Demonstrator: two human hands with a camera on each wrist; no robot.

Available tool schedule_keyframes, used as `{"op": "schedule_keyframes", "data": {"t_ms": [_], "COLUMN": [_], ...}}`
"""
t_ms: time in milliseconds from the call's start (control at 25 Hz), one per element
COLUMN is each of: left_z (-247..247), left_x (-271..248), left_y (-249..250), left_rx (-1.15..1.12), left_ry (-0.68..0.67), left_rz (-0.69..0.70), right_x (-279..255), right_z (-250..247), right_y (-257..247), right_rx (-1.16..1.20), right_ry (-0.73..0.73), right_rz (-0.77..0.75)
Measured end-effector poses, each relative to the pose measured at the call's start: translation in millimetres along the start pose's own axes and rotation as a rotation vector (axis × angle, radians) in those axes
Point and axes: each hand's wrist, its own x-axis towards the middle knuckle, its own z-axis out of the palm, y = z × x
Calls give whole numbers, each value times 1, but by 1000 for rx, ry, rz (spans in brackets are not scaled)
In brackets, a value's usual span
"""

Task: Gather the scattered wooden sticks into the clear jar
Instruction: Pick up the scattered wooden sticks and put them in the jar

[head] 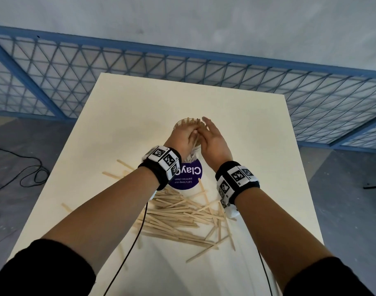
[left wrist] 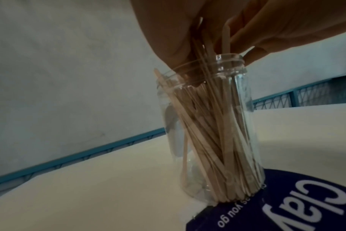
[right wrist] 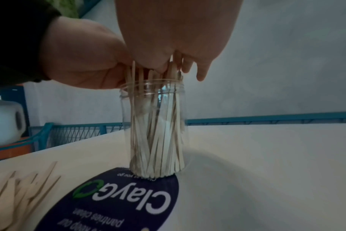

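The clear jar (head: 180, 123) (left wrist: 239, 96) (right wrist: 124, 112) stands upright mid-table, packed with wooden sticks (left wrist: 217, 140) (right wrist: 158, 140) whose tops poke above the rim. My left hand (head: 182, 137) (left wrist: 168, 34) (right wrist: 83, 59) is at the jar mouth, fingers curled round a bundle of stick tops. My right hand (head: 212, 139) (left wrist: 286, 26) (right wrist: 178, 39) is beside it on the right, fingers straight and pointing down onto the sticks. A loose pile of sticks (head: 182, 214) (right wrist: 20, 187) lies on the table nearer to me, below both wrists.
A round purple ClayGo label (head: 191, 174) (left wrist: 306, 203) (right wrist: 128, 203) lies flat at the jar's base. The white table (head: 257, 129) drops off at both sides and the far end. A blue mesh fence (head: 118, 67) runs behind. Black cables (head: 138, 238) trail over the table.
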Motion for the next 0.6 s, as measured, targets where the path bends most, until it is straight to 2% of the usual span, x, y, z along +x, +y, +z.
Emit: {"op": "schedule_keyframes", "data": {"t_ms": [80,200,320,400,440,520,600], "left_z": [-3,-6,2,8,8,3,-4], "left_x": [-2,-7,-15,-18,-18,-21,-26], "left_y": [5,9,4,-1,-1,1,5], "left_rx": [-5,59,351,534,552,466,304], "left_ry": [29,55,-101,-217,-241,-201,-32], "left_rz": [10,-1,74,122,123,142,165], "right_x": [-5,0,8,6,4,-1,-11], "right_z": [-4,-13,-16,-12,-9,-7,-9], "right_y": [-2,-7,-6,-6,-6,-6,-7], "right_rx": [-29,-72,-111,-57,-19,30,62], "right_ry": [45,2,-143,-167,-158,-109,-10], "right_rz": [12,35,94,92,95,106,119]}}
